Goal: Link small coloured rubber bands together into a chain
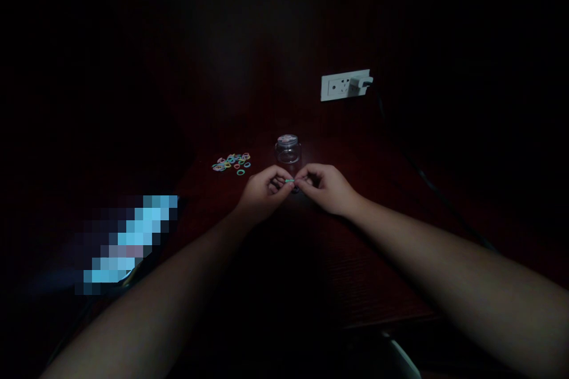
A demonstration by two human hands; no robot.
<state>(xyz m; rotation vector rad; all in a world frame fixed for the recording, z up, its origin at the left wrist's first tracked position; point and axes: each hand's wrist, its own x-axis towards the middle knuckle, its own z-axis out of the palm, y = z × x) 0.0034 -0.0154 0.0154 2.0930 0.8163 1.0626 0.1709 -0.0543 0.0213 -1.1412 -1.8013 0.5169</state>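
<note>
Between the fingertips of both hands is a small green hair tie, mostly covered by the fingers. My left hand pinches it from the left, thumb and fingers together. From the right, my right hand pinches its other end. Just beyond the hands stands a clear jar with a lid, its lower part partly hidden by them. To the left of the jar lies a loose pile of colourful hair ties, with a single green one at its near edge.
The dark red table is dimly lit. On the wall behind it is a white power socket with a plug in it. A dark cable runs down the right side. At left glows a blurred-out bright blue screen.
</note>
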